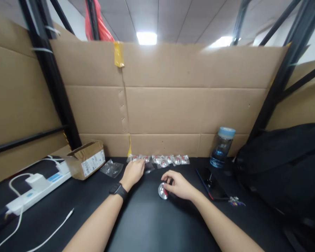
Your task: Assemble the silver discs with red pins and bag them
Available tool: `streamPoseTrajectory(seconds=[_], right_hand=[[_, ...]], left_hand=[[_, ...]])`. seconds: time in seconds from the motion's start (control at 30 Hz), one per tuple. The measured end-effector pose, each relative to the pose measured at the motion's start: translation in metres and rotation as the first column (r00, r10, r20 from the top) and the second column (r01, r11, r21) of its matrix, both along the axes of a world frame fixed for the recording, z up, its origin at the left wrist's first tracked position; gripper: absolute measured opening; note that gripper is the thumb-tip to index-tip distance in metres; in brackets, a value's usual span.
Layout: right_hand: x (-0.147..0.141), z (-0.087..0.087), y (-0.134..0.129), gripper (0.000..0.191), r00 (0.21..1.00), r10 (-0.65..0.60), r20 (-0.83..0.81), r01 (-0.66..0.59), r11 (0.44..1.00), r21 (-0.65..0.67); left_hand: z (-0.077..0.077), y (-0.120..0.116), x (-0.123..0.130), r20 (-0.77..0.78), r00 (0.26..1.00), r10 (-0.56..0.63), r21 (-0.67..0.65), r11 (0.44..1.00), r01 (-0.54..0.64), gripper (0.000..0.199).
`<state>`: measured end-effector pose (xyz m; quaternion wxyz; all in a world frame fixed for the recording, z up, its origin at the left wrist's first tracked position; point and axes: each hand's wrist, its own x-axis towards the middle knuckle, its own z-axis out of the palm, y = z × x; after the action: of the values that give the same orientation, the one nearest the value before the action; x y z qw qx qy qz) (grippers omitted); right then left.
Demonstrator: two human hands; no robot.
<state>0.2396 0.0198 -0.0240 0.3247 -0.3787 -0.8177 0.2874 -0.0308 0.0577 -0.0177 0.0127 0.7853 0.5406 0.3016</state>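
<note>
A round silvery piece with a red mark [162, 191] stands on the black tabletop [152, 224], with the thumb and fingers of my right hand [177, 184] at its right edge. Farther left, my left hand [133, 172] reaches toward the back with its fingers together, next to a small clear plastic bag [148, 167]. What those fingers hold, if anything, is too small to tell. Behind both hands, several clear packets with silvery and red contents [164, 161] lie in a row along the cardboard wall [168, 112]. My left wrist wears a black watch.
An open cardboard box [87, 159], a flat clear bag [111, 168] and a white power strip [39, 189] with white cables are at the left. On the right are a blue-lidded bottle [222, 147], a dark phone [212, 184], a keychain [236, 201] and a black bag [286, 171].
</note>
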Motion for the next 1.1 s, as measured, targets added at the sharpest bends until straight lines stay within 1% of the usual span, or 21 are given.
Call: streamPoseTrajectory(seconds=[0.07,0.1,0.17,0.2,0.27,0.37,0.43,0.53,0.63,0.7,0.8,0.93,1.03,1.1], right_hand=[[0.0,0.0,0.0,0.021,1.0,-0.021,-0.022,0.021,1.0,0.018],[0.0,0.0,0.001,0.025,0.995,-0.049,-0.085,0.047,0.999,-0.022],[0.0,-0.001,0.003,0.037,0.97,-0.118,-0.213,0.101,0.991,-0.087],[0.0,0.0,0.004,0.042,0.953,-0.132,-0.274,0.102,0.987,-0.123],[0.0,0.001,0.005,0.048,0.916,-0.114,-0.386,0.036,0.978,-0.204],[0.0,0.004,0.004,0.052,0.876,-0.077,-0.476,-0.075,0.953,-0.292],[0.0,0.006,0.003,0.057,0.876,-0.072,-0.476,-0.087,0.949,-0.304],[0.0,0.008,0.003,0.061,0.891,-0.054,-0.45,-0.086,0.955,-0.283],[0.001,0.007,0.003,0.06,0.901,-0.036,-0.432,-0.083,0.964,-0.253],[0.003,0.006,0.004,0.058,0.907,-0.037,-0.42,-0.075,0.966,-0.248],[0.007,0.005,0.005,0.06,0.934,-0.023,-0.356,-0.07,0.966,-0.248],[0.009,0.002,0.007,0.058,0.971,-0.002,-0.238,-0.043,0.982,-0.184],[0.008,0.001,0.008,0.052,0.972,0.025,-0.233,-0.069,0.98,-0.185],[0.007,0.001,0.008,0.044,0.966,0.029,-0.257,-0.081,0.978,-0.194]], left_hand=[[0.007,-0.007,0.006,0.089,0.996,-0.024,0.03,0.999,0.022,0.035],[0.011,-0.012,0.011,0.135,0.989,-0.053,0.044,0.998,0.047,0.036],[0.019,-0.025,0.022,0.209,0.967,-0.144,0.052,0.989,0.136,0.036],[0.023,-0.032,0.029,0.236,0.953,-0.192,0.046,0.981,0.187,0.034],[0.028,-0.043,0.041,0.28,0.923,-0.266,0.044,0.964,0.264,0.031],[0.028,-0.051,0.054,0.369,0.878,-0.305,0.042,0.949,0.312,0.029],[0.024,-0.049,0.056,0.435,0.848,-0.304,0.009,0.943,0.333,0.03],[0.015,-0.039,0.053,0.54,0.797,-0.271,-0.056,0.933,0.355,0.038],[0.007,-0.03,0.051,0.614,0.752,-0.242,-0.115,0.914,0.388,0.047],[0.004,-0.028,0.052,0.628,0.739,-0.244,-0.143,0.897,0.418,0.047],[0.006,-0.032,0.053,0.626,0.736,-0.258,-0.143,0.89,0.433,0.04],[0.015,-0.039,0.054,0.628,0.733,-0.263,-0.1,0.906,0.411,0.032],[0.02,-0.04,0.054,0.65,0.716,-0.255,-0.087,0.911,0.403,0.032],[0.021,-0.038,0.053,0.686,0.69,-0.231,-0.082,0.918,0.389,0.038]])
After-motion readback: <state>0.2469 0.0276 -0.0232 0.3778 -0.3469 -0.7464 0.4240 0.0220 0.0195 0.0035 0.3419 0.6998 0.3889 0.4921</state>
